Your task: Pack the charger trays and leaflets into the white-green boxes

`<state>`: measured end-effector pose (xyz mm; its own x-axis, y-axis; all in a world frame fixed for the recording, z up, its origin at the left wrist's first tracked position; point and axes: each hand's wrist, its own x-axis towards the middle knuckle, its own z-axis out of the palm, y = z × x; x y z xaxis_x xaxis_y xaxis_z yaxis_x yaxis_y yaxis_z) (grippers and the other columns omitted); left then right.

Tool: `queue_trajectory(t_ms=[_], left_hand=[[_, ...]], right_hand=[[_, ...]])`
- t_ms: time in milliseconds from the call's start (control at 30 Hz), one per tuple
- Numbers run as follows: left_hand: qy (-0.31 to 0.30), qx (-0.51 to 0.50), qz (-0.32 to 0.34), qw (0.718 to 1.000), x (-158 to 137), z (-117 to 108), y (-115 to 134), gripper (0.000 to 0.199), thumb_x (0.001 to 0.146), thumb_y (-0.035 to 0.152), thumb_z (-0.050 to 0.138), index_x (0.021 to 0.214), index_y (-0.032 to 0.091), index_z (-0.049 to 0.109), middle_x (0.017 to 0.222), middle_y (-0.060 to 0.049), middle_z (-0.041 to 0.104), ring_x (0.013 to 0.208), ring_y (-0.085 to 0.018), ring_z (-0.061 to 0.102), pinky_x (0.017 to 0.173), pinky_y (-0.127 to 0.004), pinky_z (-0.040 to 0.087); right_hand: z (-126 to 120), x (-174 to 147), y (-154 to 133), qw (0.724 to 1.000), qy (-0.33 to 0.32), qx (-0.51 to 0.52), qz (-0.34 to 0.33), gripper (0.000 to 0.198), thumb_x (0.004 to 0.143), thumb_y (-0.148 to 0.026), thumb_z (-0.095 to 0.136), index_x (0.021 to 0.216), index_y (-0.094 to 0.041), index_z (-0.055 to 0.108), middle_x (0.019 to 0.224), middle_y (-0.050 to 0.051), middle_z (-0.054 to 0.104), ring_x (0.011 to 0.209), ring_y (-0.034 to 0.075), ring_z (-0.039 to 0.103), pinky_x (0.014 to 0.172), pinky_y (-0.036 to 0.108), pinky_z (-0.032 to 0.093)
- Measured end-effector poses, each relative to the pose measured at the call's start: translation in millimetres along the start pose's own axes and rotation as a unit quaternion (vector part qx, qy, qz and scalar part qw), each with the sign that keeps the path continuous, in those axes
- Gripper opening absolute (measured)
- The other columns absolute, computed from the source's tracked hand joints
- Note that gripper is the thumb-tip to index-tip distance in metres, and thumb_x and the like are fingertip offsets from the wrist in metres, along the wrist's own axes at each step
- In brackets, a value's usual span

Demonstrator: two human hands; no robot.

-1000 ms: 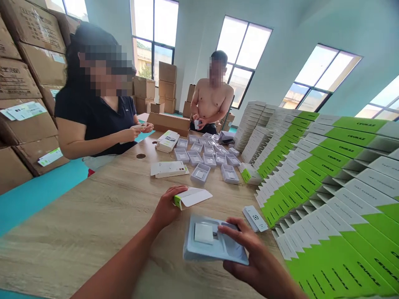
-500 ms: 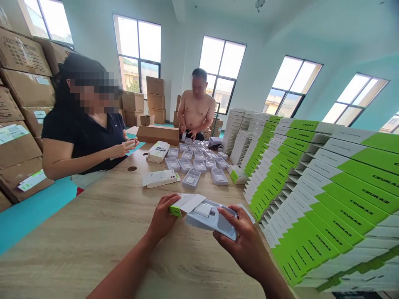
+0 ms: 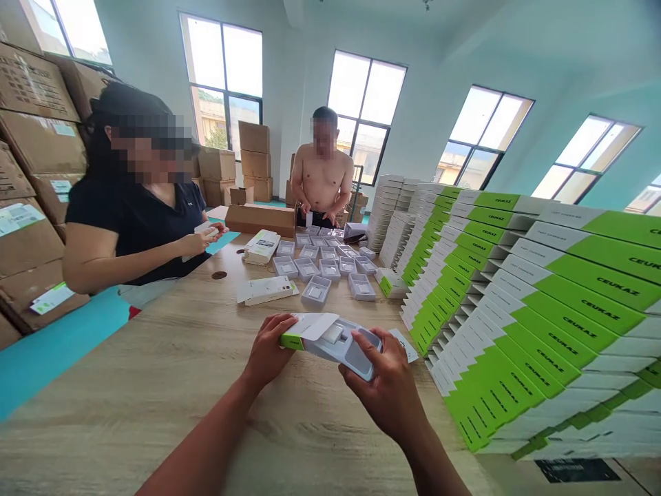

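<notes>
My left hand (image 3: 271,350) is closed around a white and green cardboard box (image 3: 293,340) with its end flap up. A pale plastic tray (image 3: 356,357) sits partly inside the box, its right end sticking out. In the tray lies a white charger block (image 3: 331,334). My right hand (image 3: 382,375) pinches the outer end of the tray between thumb and fingers. Both hands are above the wooden table (image 3: 289,441). A white printed card or flap (image 3: 404,344) shows just beyond my right hand.
Tall stacks of green and white boxes (image 3: 531,331) line the right side. Several plastic trays (image 3: 316,292) lie ahead, beside flattened cartons (image 3: 266,290). One person (image 3: 139,207) works at the left, another (image 3: 323,179) at the far end. Brown cartons (image 3: 41,145) are piled at the left.
The tray has slid further left into the box, pushed by my right hand, so less of it sticks out. My left hand keeps its hold on the box.
</notes>
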<state>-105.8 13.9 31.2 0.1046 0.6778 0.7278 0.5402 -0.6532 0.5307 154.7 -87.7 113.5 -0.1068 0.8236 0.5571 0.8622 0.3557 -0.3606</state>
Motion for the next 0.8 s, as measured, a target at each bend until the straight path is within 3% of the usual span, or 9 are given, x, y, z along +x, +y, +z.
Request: queue_trajectory(t_ms=[467, 633, 800], left_hand=[[0.031, 0.021, 0.044, 0.998, 0.6, -7.0, -3.2, 0.046, 0.079, 0.006, 0.065, 0.121, 0.023, 0.069, 0.124, -0.011, 0.071, 0.115, -0.030, 0.062, 0.100, -0.053, 0.054], [0.013, -0.010, 0.053, 0.998, 0.4, -7.8, 8.8, 0.049, 0.077, 0.004, 0.066, 0.120, 0.026, 0.070, 0.127, -0.008, 0.072, 0.120, -0.029, 0.061, 0.106, -0.052, 0.050], [0.002, -0.066, 0.004, 0.998, -1.2, -4.4, 19.0, 0.044, 0.076, 0.008, 0.069, 0.115, 0.026, 0.074, 0.125, -0.009, 0.073, 0.121, -0.032, 0.060, 0.109, -0.055, 0.045]], right_hand=[[-7.1, 10.2, -25.9, 0.999, -0.028, -0.003, 0.025, 0.060, 0.080, -0.036, 0.075, 0.134, -0.019, 0.058, 0.126, 0.015, 0.065, 0.116, 0.035, 0.061, 0.103, 0.055, 0.050], [-9.1, 6.9, -28.7, 0.999, -0.028, 0.011, 0.020, 0.079, 0.076, -0.034, 0.079, 0.146, -0.019, 0.045, 0.125, 0.015, 0.067, 0.115, 0.036, 0.063, 0.102, 0.056, 0.051], [10.0, -0.9, -32.4, 0.998, 0.004, 0.039, 0.044, 0.092, 0.076, -0.039, 0.084, 0.152, -0.023, 0.035, 0.128, 0.015, 0.066, 0.117, 0.038, 0.063, 0.102, 0.059, 0.051]])
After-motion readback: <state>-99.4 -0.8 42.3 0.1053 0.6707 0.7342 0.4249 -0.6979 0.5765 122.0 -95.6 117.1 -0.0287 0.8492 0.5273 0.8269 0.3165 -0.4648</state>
